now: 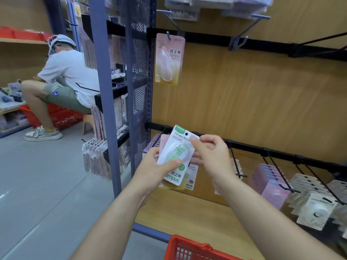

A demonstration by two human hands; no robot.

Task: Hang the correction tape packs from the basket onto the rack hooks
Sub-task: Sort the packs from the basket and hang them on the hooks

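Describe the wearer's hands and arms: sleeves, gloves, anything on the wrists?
Left hand and right hand are ungloved, with no rings or watch in view. Left forearm and right forearm are uncovered down to the frame edge, so no sleeve shows. Nails look short and unpainted.

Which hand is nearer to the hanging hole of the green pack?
Right. The right hand pinches the top corner of the green pack beside the hole; the left hand grips it lower down.
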